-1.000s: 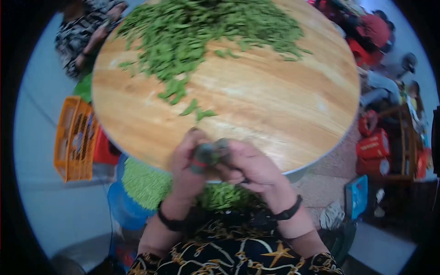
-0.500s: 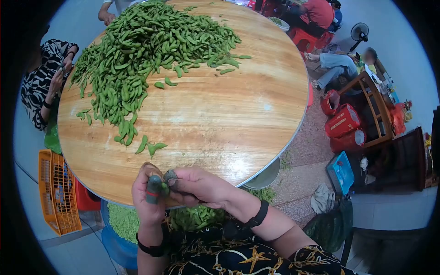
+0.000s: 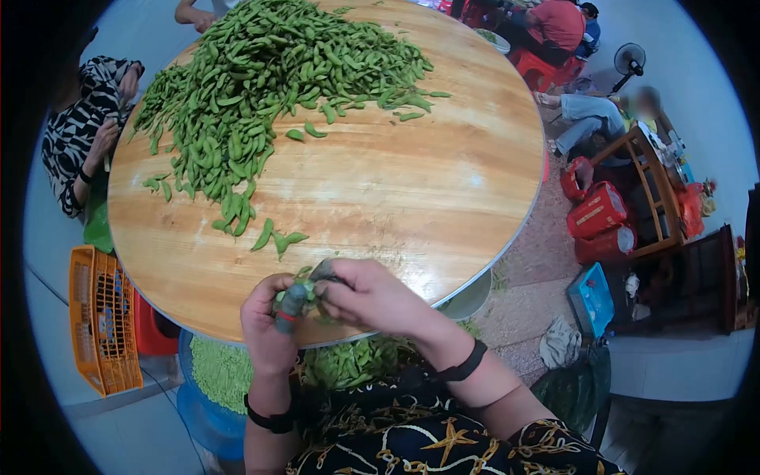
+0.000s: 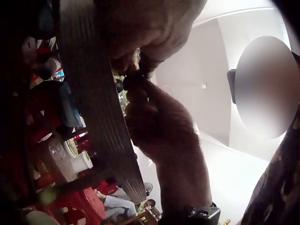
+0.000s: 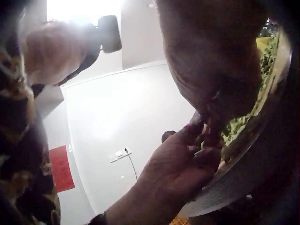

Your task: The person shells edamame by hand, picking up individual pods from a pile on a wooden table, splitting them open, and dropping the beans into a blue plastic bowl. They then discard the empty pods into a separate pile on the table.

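Observation:
My left hand (image 3: pixel 267 321) pinches green bean pods (image 3: pixel 303 273) near the front edge of the round table. A grey-green cover with a red band (image 3: pixel 289 310) sits on its thumb. From the right, my right hand (image 3: pixel 372 294) meets it, pinching at the same pods with thumb and forefinger; those fingertips (image 3: pixel 323 271) look dark. Just beyond the hands lie a few loose pods (image 3: pixel 277 239), and a big heap of bean pods (image 3: pixel 261 87) covers the far left of the tabletop. Both wrist views show the hands together, dim and backlit.
Below the table edge, a blue basin (image 3: pixel 188 404) holds shelled beans (image 3: pixel 218 376). Green pods or hulls (image 3: pixel 352 362) lie under my hands. An orange crate (image 3: pixel 99 324) stands at left, near a seated person (image 3: pixel 67 150). A metal container (image 3: pixel 471 297) shows under the right edge.
The head view has swung, then steadied, so the heap shows farther down. My right hand has turned over the left thumb, and more green shows between the fingers.

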Tool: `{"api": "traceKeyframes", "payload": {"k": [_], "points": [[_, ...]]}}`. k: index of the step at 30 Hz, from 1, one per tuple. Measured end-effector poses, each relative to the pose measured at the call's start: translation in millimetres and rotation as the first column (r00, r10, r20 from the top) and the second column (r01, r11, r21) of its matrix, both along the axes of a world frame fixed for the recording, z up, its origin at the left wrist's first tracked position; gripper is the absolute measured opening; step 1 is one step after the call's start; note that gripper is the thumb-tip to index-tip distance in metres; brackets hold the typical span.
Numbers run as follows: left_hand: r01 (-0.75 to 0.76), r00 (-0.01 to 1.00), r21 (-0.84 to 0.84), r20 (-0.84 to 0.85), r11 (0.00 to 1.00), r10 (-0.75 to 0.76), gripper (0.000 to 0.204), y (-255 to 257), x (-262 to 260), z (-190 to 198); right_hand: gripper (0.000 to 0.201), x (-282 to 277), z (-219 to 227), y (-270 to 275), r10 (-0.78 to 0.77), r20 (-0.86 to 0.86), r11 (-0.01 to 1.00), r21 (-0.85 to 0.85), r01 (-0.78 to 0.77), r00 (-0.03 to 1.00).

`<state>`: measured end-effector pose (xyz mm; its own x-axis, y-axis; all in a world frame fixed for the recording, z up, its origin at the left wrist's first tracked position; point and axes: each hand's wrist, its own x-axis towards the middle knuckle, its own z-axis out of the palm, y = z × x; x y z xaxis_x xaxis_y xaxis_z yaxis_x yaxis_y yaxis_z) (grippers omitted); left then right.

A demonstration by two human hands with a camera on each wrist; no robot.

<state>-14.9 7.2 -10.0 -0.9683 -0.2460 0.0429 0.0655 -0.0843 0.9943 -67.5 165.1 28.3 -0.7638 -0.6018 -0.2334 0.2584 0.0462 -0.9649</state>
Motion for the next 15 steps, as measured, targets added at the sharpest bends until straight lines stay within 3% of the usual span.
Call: {"api": "traceKeyframes", "payload": {"k": [2, 3, 4, 5, 7, 8, 10, 11, 15], "points": [[-0.004, 1.0, 0.026, 0.013, 1.0, 0.003, 0.008, 1.5, 0.3, 4.1, 0.011, 3.4, -1.2, -2.5, 0.036, 0.037, 0.999, 0.021, -0.037, 0.999], [-0.016, 1.0, -0.208, -0.025, 0.978, 0.011, 0.009, 0.7, -1.1, 4.7, 0.012, 7.2, -5.7, -7.5, -0.046, -0.308, 0.987, 0.13, 0.09, 0.95], [-0.031, 0.999, -0.435, -0.052, 0.9, 0.009, 0.011, -1.9, -1.1, 6.1, 0.013, 11.9, -9.7, -13.5, -0.085, -0.618, 0.954, 0.175, 0.242, 0.781], [-0.057, 0.998, -0.451, -0.032, 0.891, 0.047, 0.011, -3.1, 0.0, 8.2, 0.013, 15.1, -10.1, -17.8, -0.063, -0.656, 0.933, 0.228, 0.277, 0.752], [-0.011, 0.995, -0.226, 0.094, 0.974, 0.033, 0.017, -6.0, -1.3, 10.9, 0.015, 16.0, -11.4, -20.5, -0.045, -0.627, 0.947, 0.22, 0.232, 0.778], [-0.034, 0.992, -0.236, 0.11, 0.971, 0.061, 0.017, -9.8, -1.9, 10.6, 0.015, 14.3, -13.2, -19.2, -0.045, -0.622, 0.962, 0.184, 0.202, 0.782], [-0.078, 0.982, 0.228, 0.186, 0.97, 0.036, 0.025, -17.9, -2.6, 9.0, 0.014, 10.6, -7.7, -14.5, -0.195, -0.442, 0.96, 0.098, 0.263, 0.876], [-0.047, 0.982, 0.34, 0.188, 0.939, -0.019, 0.029, -21.7, -1.9, 7.7, 0.014, 4.3, -7.0, -10.5, -0.197, -0.482, 0.946, 0.136, 0.295, 0.854], [-0.001, 0.993, 0.501, 0.105, 0.865, -0.059, 0.026, -26.7, 0.4, 8.6, 0.014, -7.7, -6.5, -10.4, -0.193, -0.6, 0.933, 0.132, 0.334, 0.777]]}}
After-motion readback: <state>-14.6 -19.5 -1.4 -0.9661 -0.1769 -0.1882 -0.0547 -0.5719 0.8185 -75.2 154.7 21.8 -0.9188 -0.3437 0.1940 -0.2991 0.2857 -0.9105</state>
